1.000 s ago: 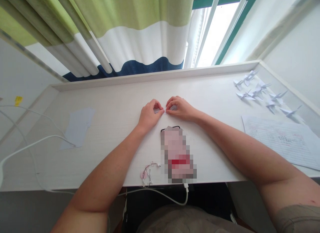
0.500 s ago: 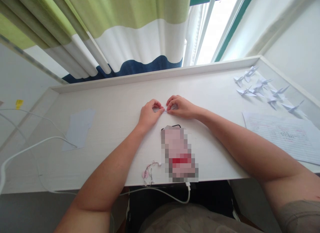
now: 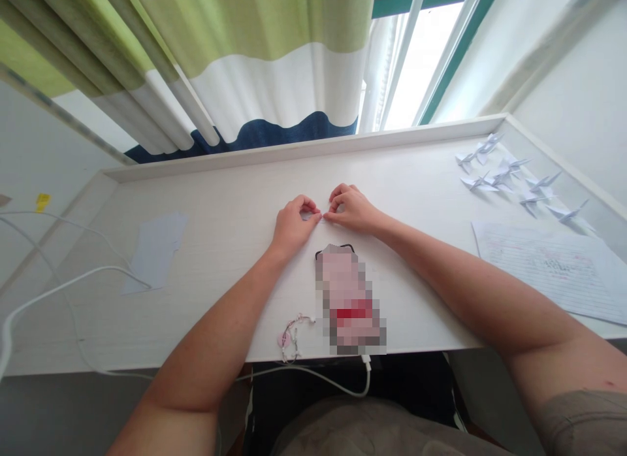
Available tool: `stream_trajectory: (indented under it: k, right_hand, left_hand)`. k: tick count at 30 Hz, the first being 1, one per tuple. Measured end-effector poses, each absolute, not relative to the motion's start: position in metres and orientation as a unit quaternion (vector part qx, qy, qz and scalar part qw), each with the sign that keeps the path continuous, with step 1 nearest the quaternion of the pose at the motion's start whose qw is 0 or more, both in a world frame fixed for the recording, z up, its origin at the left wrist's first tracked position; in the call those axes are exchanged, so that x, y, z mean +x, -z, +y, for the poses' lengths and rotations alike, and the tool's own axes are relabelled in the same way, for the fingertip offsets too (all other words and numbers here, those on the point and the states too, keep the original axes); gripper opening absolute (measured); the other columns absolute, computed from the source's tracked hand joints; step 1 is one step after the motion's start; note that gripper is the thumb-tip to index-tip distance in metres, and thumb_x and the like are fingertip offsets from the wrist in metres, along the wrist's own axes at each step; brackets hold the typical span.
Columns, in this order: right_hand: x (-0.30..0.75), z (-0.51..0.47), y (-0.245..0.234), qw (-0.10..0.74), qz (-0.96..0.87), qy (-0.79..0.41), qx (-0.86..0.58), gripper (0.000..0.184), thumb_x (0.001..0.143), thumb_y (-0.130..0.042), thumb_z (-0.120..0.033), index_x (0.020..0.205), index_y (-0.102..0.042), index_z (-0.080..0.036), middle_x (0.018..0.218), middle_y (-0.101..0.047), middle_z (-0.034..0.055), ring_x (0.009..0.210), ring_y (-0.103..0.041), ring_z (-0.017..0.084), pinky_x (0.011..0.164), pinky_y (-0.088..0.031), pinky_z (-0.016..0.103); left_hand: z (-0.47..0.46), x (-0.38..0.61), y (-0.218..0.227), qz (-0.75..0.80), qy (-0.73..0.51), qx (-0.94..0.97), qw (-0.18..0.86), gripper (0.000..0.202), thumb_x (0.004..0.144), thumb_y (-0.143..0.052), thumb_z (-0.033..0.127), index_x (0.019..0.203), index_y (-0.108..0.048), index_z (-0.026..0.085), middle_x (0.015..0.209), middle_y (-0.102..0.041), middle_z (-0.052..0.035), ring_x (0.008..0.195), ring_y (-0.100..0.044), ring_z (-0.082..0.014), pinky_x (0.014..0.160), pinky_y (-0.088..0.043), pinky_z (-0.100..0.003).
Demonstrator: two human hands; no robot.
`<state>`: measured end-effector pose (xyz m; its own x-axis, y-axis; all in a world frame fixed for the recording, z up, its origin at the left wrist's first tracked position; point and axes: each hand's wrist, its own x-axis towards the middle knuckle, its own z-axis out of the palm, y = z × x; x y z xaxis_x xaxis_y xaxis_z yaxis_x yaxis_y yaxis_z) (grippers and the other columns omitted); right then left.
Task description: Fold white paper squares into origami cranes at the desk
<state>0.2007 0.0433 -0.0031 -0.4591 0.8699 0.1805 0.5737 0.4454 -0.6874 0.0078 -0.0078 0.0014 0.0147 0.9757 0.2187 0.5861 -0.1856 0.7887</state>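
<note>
A small folded piece of white paper (image 3: pixel 307 215) is mostly hidden by my fingers over the middle of the desk. My left hand (image 3: pixel 294 222) is closed on it, thumb and fingertips pinched together. From the other side, my right hand (image 3: pixel 353 210) comes in with curled fingers, its thumb tip at the paper's edge and almost touching the left fingertips. Just nearer to me lies a phone (image 3: pixel 343 279), its screen blurred out, with a white cable plugged into its lower end. A beaded charm strap (image 3: pixel 290 338) rests left of the phone.
Several folded paper cranes (image 3: pixel 502 172) stand at the far right of the white desk (image 3: pixel 235 195). Below them are written sheets (image 3: pixel 548 266). Blank paper slips (image 3: pixel 155 250) lie at left under a white cable (image 3: pixel 73 273). A raised rim (image 3: pixel 304 152) runs along the back, below a curtain (image 3: pixel 274 70).
My right thumb has shifted slightly left toward the left fingertips, and less paper shows under the right hand. My left hand stays nearly still. The view has moved a little.
</note>
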Motion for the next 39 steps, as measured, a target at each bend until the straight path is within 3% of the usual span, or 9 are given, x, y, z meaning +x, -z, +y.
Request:
stream_trajectory:
  k: [3,8,15,29,35,39]
  right_hand:
    - [0.203,0.045,0.001,0.280,-0.798,-0.293,-0.445,0.010,0.079,-0.080,-0.028,0.082,-0.071,-0.023,0.112,-0.070,0.0112,0.115,-0.060,0.034,0.105,-0.050,0.055]
    - [0.202,0.044,-0.002,0.297,-0.772,-0.320,-0.462,0.014,0.091,-0.068,-0.034,0.087,-0.074,-0.022,0.105,-0.072,0.0121,0.105,-0.064,0.031,0.100,-0.053,0.053]
    - [0.202,0.041,-0.002,0.252,-0.800,-0.289,-0.461,0.013,0.084,-0.078,-0.033,0.093,-0.078,-0.024,0.119,-0.068,0.0117,0.124,-0.058,0.036,0.112,-0.047,0.056]
    - [0.204,0.043,-0.003,0.249,-0.810,-0.276,-0.454,0.014,0.085,-0.079,-0.035,0.094,-0.080,-0.025,0.118,-0.068,0.0110,0.122,-0.058,0.036,0.111,-0.046,0.055]
    - [0.209,0.047,0.003,0.273,-0.809,-0.300,-0.426,0.018,0.093,-0.067,-0.035,0.091,-0.083,-0.027,0.116,-0.071,0.0099,0.122,-0.060,0.033,0.115,-0.045,0.055]
    - [0.210,0.047,0.005,0.278,-0.810,-0.303,-0.418,0.014,0.089,-0.073,-0.037,0.091,-0.084,-0.028,0.117,-0.072,0.0088,0.123,-0.059,0.035,0.116,-0.044,0.057]
  left_hand:
    - [-0.008,0.007,-0.001,0.583,-0.388,0.667,0.255,0.014,0.084,-0.074,0.018,0.090,-0.062,0.023,0.096,-0.078,-0.0034,0.098,-0.072,-0.0225,0.094,-0.053,-0.039]
    - [-0.009,0.007,-0.001,0.584,-0.387,0.668,0.250,0.014,0.085,-0.074,0.018,0.090,-0.062,0.024,0.095,-0.078,-0.0028,0.098,-0.072,-0.0226,0.094,-0.053,-0.039]
    - [-0.008,0.008,0.000,0.590,-0.385,0.665,0.251,0.014,0.086,-0.075,0.019,0.089,-0.063,0.024,0.096,-0.078,-0.0029,0.099,-0.073,-0.0225,0.095,-0.054,-0.039]
    - [-0.010,0.005,-0.005,0.577,-0.364,0.681,0.267,0.016,0.086,-0.072,0.016,0.097,-0.063,0.024,0.104,-0.079,-0.0044,0.105,-0.072,-0.0231,0.102,-0.052,-0.042]
    - [-0.016,0.004,-0.007,0.578,-0.357,0.677,0.283,0.015,0.087,-0.070,0.015,0.097,-0.064,0.024,0.106,-0.079,-0.0038,0.109,-0.072,-0.0232,0.105,-0.052,-0.042]
    - [-0.021,0.003,-0.009,0.583,-0.347,0.685,0.267,0.013,0.089,-0.069,0.015,0.097,-0.066,0.025,0.107,-0.079,-0.0030,0.111,-0.072,-0.0236,0.106,-0.052,-0.043]
